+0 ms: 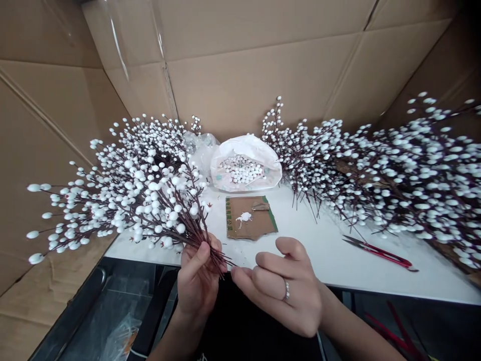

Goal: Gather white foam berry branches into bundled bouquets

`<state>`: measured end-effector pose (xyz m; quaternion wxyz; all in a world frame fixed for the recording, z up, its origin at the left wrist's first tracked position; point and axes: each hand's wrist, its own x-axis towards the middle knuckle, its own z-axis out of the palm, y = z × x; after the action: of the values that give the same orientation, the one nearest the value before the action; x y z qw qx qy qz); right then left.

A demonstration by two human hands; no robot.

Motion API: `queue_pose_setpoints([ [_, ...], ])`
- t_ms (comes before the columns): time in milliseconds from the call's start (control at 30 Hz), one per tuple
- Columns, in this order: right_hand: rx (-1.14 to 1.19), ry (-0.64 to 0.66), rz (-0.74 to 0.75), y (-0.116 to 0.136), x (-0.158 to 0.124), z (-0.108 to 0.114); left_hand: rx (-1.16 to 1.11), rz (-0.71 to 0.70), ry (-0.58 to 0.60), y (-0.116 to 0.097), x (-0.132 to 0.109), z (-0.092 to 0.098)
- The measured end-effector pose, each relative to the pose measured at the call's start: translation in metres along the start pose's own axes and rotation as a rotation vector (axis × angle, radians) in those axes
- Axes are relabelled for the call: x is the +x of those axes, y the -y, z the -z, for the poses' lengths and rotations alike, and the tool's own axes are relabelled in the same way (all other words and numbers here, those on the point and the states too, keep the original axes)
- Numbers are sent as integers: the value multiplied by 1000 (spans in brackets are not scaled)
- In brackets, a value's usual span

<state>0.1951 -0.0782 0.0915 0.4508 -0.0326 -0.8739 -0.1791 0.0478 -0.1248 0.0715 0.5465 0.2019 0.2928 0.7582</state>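
My left hand point(199, 273) is closed around the dark stems of a bunch of white berry sprays point(150, 200). The berry heads fan out to the left above the table, and the bare stem ends stick out to the right of my fingers. My right hand point(281, 286), with a ring on one finger, is just right of those stem ends. Its fingers are curled, and the foremost fingertip comes close to a stem tip. My right thumb is hidden, so what those fingers hold, if anything, does not show.
On the white table point(300, 255) lies a cardboard piece point(259, 228) with a white blob point(245, 216). Behind it stands a white bag point(244, 143) of loose berries point(242, 169). Red-handled snips point(379, 253) lie right, before piled berry sprays point(376, 175). Cardboard walls point(263, 75) enclose the table.
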Motion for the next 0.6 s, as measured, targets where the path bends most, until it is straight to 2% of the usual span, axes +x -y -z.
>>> queue_pose_setpoints([
  [100, -108, -82, 109, -1, -1, -1, 2, -3, -25, -3, -2, -2],
  [300, -304, -150, 361, -9, -4, 0, -47, 57, -22, -6, -4, -6],
  [433, -358, -167, 395, -9, -6, 3, -31, 69, -12, -5, -4, -6],
  [533, -366, -59, 400, -5, -7, 7, -45, 73, -25, -7, -6, -8],
  [600, -399, -28, 327, 0, -8, 8, -77, 100, -52, -7, -6, -10],
])
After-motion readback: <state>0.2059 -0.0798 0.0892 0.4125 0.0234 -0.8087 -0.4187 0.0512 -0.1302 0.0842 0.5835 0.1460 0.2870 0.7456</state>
